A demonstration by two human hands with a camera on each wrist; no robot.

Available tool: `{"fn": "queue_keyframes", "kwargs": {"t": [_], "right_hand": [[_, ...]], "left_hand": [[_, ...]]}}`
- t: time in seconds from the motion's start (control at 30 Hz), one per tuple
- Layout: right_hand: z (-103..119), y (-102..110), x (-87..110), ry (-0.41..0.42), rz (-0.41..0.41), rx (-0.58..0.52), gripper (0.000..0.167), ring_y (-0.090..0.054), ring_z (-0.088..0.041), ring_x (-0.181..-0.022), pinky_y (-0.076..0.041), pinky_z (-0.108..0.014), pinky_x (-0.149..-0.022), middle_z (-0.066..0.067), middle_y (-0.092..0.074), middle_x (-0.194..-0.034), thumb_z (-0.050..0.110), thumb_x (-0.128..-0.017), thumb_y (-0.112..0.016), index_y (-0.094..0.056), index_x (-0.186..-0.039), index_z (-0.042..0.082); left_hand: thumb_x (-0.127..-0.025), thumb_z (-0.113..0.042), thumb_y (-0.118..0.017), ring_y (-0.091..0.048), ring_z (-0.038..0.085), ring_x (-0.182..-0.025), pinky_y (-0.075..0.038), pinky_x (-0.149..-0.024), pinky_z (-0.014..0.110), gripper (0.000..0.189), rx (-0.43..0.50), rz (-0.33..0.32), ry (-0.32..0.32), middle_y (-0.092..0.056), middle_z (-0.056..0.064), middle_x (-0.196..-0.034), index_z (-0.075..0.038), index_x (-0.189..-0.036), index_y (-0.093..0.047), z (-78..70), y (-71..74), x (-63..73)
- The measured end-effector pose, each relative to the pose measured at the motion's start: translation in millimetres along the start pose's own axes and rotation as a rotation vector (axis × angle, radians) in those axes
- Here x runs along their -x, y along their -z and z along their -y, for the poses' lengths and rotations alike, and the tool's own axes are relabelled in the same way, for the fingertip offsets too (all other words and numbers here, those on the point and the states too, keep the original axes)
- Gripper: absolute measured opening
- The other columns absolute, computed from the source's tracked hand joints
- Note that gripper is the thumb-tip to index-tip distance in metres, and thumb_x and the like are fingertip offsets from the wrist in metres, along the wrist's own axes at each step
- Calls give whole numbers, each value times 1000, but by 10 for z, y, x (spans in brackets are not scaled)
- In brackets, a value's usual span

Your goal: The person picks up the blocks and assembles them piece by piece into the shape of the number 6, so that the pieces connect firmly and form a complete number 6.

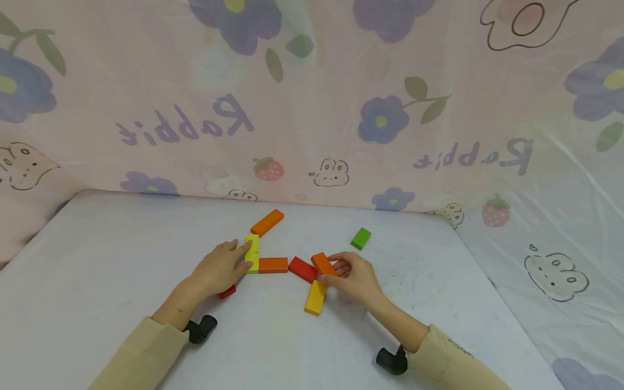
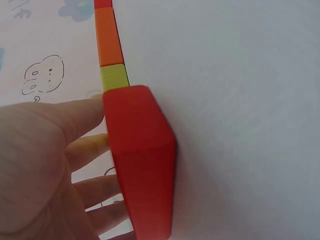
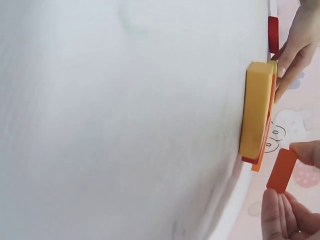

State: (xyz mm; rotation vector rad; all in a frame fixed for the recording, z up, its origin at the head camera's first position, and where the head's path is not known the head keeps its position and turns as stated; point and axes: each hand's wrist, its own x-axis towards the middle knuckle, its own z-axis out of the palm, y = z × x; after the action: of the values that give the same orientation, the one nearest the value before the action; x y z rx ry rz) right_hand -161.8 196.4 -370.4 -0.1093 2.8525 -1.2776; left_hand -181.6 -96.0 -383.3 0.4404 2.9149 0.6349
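Note:
My right hand (image 1: 358,276) pinches an orange block (image 1: 323,264) between thumb and fingers. In the right wrist view that orange block (image 3: 282,170) appears tilted, gripped at its two ends. Just left of it in the head view lies a red block (image 1: 302,269), with an amber block (image 1: 315,298) below. My left hand (image 1: 219,268) touches two yellow blocks (image 1: 254,252) set end to end, its fingers extended. An orange block (image 1: 273,265) runs from the lower yellow one toward the red one. Another red block (image 1: 227,292) is partly hidden under the left hand, large in the left wrist view.
Above the yellow blocks another orange block (image 1: 267,222) lies slanted. A green block (image 1: 361,238) sits apart, beyond the right hand. Patterned fabric (image 1: 312,119) hangs behind the white table (image 1: 146,244). Black wrist devices (image 1: 201,329) are on both wrists.

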Motion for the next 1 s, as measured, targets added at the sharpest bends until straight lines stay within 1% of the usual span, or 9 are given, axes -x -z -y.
{"fn": "queue_keyframes", "kwargs": {"t": [0.13, 0.3, 0.6, 1.0], "right_hand": [[16, -49, -3, 24, 10, -11, 37, -56, -15, -79, -50, -22, -71, -4, -63, -91, 16, -75, -81, -68, -108, 4], [37, -97, -7, 64, 15, -22, 36, -57, -14, -77, -50, -21, -70, -5, -64, -90, 13, -75, -81, -68, -107, 2], [69, -198, 20, 108, 62, -25, 36, -57, -14, -76, -50, -20, -69, -5, -64, -88, 14, -73, -82, -68, -105, 3], [212, -376, 61, 176, 177, -20, 36, -55, -14, -78, -49, -18, -69, -3, -62, -91, 16, -76, -80, -66, -106, 2]], "left_hand": [[-96, -28, -56, -35, 49, -134, -32, -107, 62, 56, 1, 5, 5, -36, 32, -146, -6, -145, -41, -4, 2, 2], [-97, -27, -56, -35, 49, -134, -32, -107, 62, 55, 2, -4, -3, -36, 32, -146, -6, -145, -41, -7, 7, -1], [-97, -27, -56, -35, 49, -133, -32, -107, 62, 55, -1, -1, -2, -36, 32, -145, -6, -145, -41, -16, 5, 11], [-97, -26, -56, -35, 50, -133, -32, -106, 62, 54, 1, -5, -4, -37, 32, -145, -6, -145, -41, -22, -2, 18]]}}
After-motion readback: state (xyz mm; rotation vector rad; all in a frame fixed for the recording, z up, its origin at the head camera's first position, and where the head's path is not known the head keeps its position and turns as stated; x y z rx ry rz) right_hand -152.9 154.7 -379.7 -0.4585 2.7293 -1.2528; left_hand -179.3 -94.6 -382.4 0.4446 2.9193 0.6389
